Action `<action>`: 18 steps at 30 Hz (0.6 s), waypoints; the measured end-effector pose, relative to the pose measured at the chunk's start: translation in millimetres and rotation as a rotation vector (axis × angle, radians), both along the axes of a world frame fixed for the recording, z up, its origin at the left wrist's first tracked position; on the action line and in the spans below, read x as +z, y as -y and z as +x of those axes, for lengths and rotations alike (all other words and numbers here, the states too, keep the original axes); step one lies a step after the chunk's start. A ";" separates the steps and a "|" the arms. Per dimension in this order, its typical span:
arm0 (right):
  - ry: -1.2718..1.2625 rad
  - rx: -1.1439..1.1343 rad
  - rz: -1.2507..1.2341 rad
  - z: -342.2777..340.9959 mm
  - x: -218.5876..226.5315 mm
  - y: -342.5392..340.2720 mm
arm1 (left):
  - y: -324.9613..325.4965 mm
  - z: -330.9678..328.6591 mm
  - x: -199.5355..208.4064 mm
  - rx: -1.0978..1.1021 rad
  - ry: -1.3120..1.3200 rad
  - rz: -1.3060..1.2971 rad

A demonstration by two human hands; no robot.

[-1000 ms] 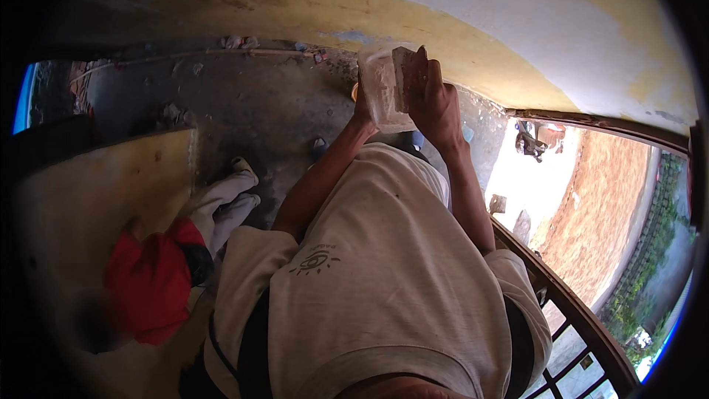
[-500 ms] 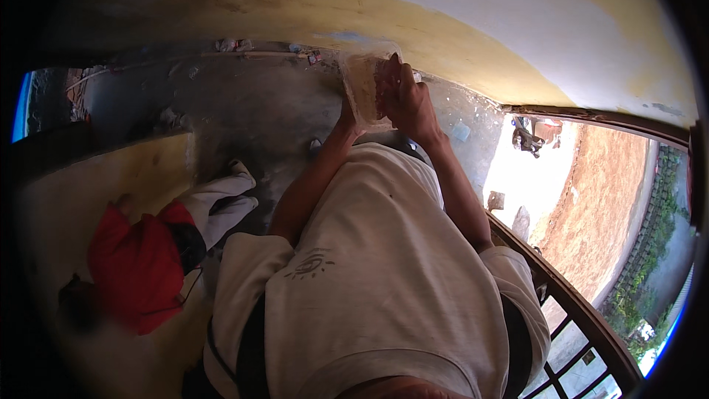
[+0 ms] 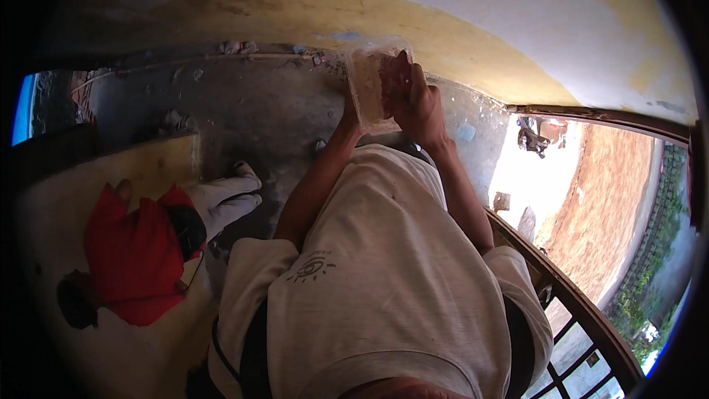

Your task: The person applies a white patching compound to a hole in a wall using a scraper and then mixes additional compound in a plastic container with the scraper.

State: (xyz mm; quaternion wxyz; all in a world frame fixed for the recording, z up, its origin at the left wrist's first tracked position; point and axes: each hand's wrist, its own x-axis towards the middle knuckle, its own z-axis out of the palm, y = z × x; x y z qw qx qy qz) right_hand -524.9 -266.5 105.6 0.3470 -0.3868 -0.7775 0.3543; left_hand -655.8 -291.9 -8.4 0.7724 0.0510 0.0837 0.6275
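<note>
A clear rectangular plastic tub (image 3: 366, 92) with a pale tan, smeared inside is held up in front of my waist, near the wall. My left hand (image 3: 351, 112) grips it from the left side and beneath, most of its fingers hidden by the tub. Inside the tub's right half, my right hand (image 3: 422, 112) is closed around a dark red flat piece (image 3: 397, 74), whose kind I cannot make out. The piece lies over the tan matter in the tub.
A yellow and white wall (image 3: 310, 7) rises ahead, with a pipe (image 3: 273, 55) and litter along its foot. At left, a person in red (image 3: 140, 258) is near a low yellow wall (image 3: 159, 161). A doorway on the right opens outdoors beside a dark metal grille (image 3: 569, 325).
The tub and both my hands sit slightly further right in the picture, as does much of the scene. The person in red has shifted posture a little.
</note>
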 end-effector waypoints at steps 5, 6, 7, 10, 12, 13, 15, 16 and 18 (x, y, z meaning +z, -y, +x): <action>0.113 0.038 -0.048 3.1 -3.9 4.0 | 5.8 6.3 1.0 0.105 -0.260 -0.212; 0.125 0.081 -0.022 5.1 -3.6 1.9 | 7.9 7.0 -0.4 0.110 -0.273 -0.230; 0.131 0.115 -0.039 7.5 -2.1 -1.2 | 9.2 5.5 -4.4 0.081 -0.266 -0.208; 0.143 0.195 -0.081 12.5 1.9 -8.4 | 13.6 -0.8 -21.4 -0.003 -0.112 -0.070; 0.148 0.218 -0.095 14.2 0.1 -9.0 | 13.2 -1.1 -33.0 -0.056 0.166 0.126; 0.163 0.220 -0.117 14.5 0.9 -7.7 | 13.6 -1.6 -38.9 -0.050 0.180 0.143; 0.195 0.219 -0.163 15.7 2.5 -4.7 | 14.2 -1.7 -42.1 -0.026 0.119 0.121; 0.195 0.179 -0.130 17.1 3.6 -3.6 | 13.0 -1.5 -28.1 -0.013 0.042 0.079; 0.196 0.107 -0.061 18.2 7.6 -0.1 | 17.2 -2.3 1.6 0.053 -0.297 -0.118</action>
